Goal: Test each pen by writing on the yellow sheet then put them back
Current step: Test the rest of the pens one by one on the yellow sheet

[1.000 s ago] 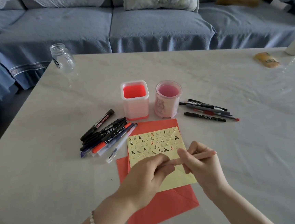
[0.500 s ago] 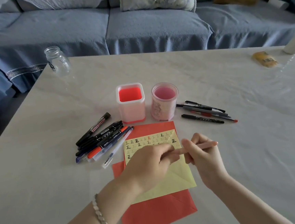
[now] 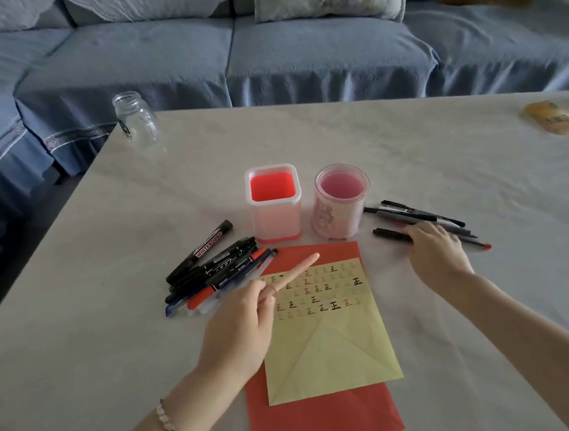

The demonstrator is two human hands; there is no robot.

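— Pale counter (image 3: 80,336) is carrying everything. Where are the pens lying?
— One pile (image 3: 218,265) is lying just beyond the left hand (image 3: 238,329), which is gripping a pale pink pen (image 3: 298,269) over the yellow sheet (image 3: 329,349) between the hands. Meanwhile the right hand (image 3: 438,253) is resting on the other pile (image 3: 417,216); whether it's gripping one, I can't tell.
— Handling?
— Light, stiff and prone to rolling, I'm guessing, so I'm favouring mid-barrel. Beyond both hands, the red holder (image 3: 274,216) and pink cup (image 3: 343,213) are showing no pens inside.

Pale marbled table (image 3: 80,336): clear glass jar (image 3: 135,120) upper left; square red plastic holder (image 3: 275,223) and round pink holder (image 3: 340,219) at centre; left pen heap (image 3: 219,269); right pen heap (image 3: 414,216); red paper sheet (image 3: 322,425) lower centre; yellow packet (image 3: 551,117) at right edge.
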